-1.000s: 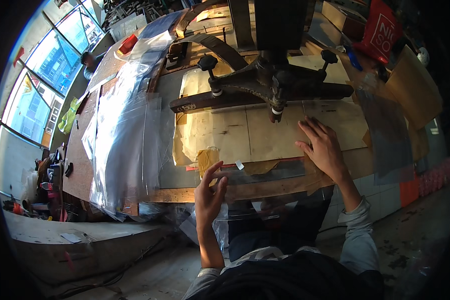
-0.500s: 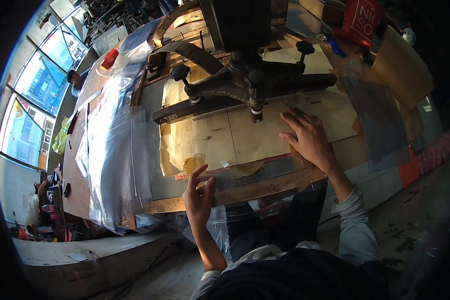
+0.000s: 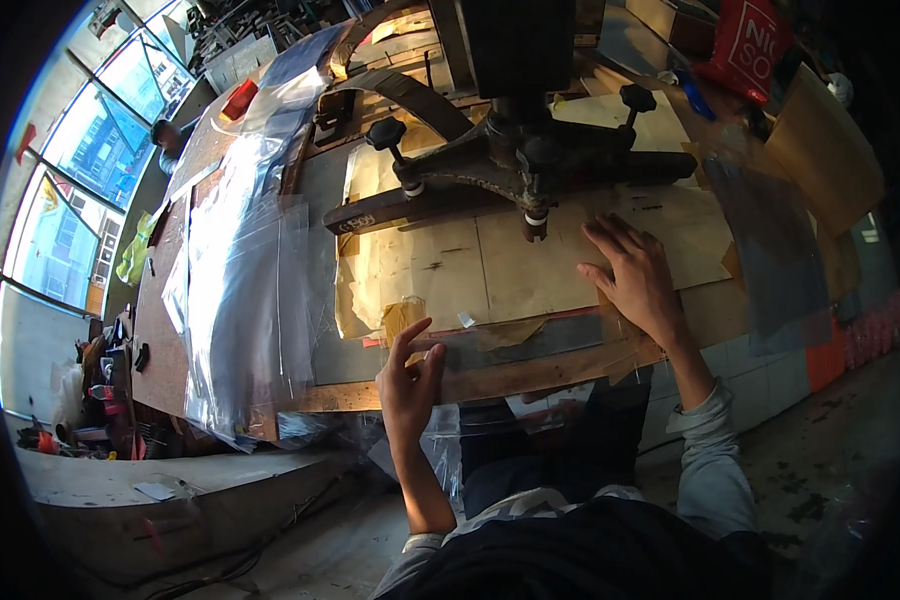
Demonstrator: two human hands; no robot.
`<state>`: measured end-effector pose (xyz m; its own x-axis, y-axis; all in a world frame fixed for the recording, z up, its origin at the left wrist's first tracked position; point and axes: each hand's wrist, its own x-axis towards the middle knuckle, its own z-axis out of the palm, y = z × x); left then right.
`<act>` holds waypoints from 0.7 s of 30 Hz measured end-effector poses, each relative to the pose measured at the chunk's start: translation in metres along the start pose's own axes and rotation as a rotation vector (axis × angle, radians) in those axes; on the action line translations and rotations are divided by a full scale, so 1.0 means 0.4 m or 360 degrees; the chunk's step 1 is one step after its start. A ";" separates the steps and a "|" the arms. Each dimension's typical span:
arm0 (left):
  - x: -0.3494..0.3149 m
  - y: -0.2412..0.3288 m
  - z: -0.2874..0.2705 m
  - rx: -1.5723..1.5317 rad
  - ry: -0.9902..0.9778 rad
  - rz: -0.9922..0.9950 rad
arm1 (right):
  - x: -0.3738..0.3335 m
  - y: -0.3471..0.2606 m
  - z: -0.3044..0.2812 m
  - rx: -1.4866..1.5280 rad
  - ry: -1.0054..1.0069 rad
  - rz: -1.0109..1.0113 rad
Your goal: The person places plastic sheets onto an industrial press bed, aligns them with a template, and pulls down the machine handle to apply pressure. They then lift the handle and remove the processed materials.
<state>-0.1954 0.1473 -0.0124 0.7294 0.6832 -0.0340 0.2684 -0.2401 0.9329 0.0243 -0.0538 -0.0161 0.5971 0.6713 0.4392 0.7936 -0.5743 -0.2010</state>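
My right hand (image 3: 635, 280) rests over the right part of a yellowish, taped board (image 3: 530, 270), its fingers stretched out and slightly spread. At the front edge of the bench, my left hand (image 3: 410, 380) is raised with index finger and thumb apart; nothing shows between them. It is nearest a brown tape patch (image 3: 402, 315) on the board's front left corner. A small pale scrap (image 3: 466, 320) lies on the board's front part. Above the board hangs a dark metal press head (image 3: 500, 160) with black knobs and a long crossbar (image 3: 440, 205).
Clear plastic sheets (image 3: 245, 270) are piled left of the board. Another clear sheet (image 3: 770, 250) hangs over the right edge, beside a brown cardboard piece (image 3: 830, 150). A red bag (image 3: 748, 50) stands at the back right. Another person (image 3: 168, 140) is at the far left.
The whole view has shifted, so the bench sits slightly farther right and higher. Both hands keep nearly the same pose and place over the board and its front edge.
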 end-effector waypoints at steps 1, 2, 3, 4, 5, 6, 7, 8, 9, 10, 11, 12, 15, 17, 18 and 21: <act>0.001 -0.002 0.000 0.0000 0.0004 -0.0001 | 0.000 -0.001 0.000 -0.0011 -0.0005 0.0009; 0.002 -0.003 0.001 0.0013 0.0026 0.0043 | 0.003 -0.001 0.001 -0.0010 -0.0004 0.0006; 0.002 -0.004 0.001 0.0026 0.0044 0.0083 | 0.004 -0.002 0.001 -0.0015 -0.0013 0.0007; 0.002 -0.003 0.001 0.0027 0.0044 0.0081 | 0.004 -0.003 0.001 -0.0020 -0.0020 0.0009; 0.002 -0.001 0.001 0.0040 0.0030 0.0047 | 0.004 -0.002 0.001 -0.0020 -0.0020 0.0009; 0.002 0.001 0.000 0.0054 0.0022 0.0014 | 0.005 0.000 0.001 0.0003 -0.0031 0.0010; 0.003 0.000 0.001 0.0055 0.0027 0.0016 | 0.008 0.002 0.000 0.0025 -0.0041 0.0011; 0.004 -0.002 0.003 0.0072 0.0040 0.0064 | 0.010 0.002 0.000 0.0026 -0.0036 0.0008; 0.003 -0.004 0.004 0.0091 0.0052 0.0109 | 0.007 0.000 0.001 0.0005 -0.0023 0.0006; 0.003 0.000 0.005 0.0061 0.0045 0.0075 | 0.006 -0.001 0.001 -0.0017 -0.0008 0.0003; 0.002 0.003 0.006 0.0060 0.0048 0.0080 | 0.006 0.001 -0.002 -0.0017 -0.0003 0.0001; 0.003 0.002 0.007 0.0091 0.0045 0.0102 | 0.008 0.005 -0.003 -0.0013 -0.0026 -0.0007; -0.001 -0.002 0.014 0.0121 0.0060 0.0153 | 0.002 0.026 -0.023 0.0047 -0.0100 -0.0014; 0.000 -0.010 0.018 0.0194 0.0081 0.0193 | -0.017 0.019 -0.047 0.0095 -0.0146 -0.0016; -0.003 -0.005 0.015 0.0280 0.0061 0.0129 | -0.040 -0.002 -0.073 0.0124 -0.0200 0.0093; -0.013 -0.014 0.021 0.0438 0.0200 0.0307 | -0.119 -0.088 -0.131 -0.0020 -0.0324 0.0284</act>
<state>-0.1955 0.1393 -0.0203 0.7045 0.6827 0.1937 0.3052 -0.5379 0.7858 -0.0382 -0.0900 0.0160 0.7398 0.6384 0.2125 0.6728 -0.6969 -0.2483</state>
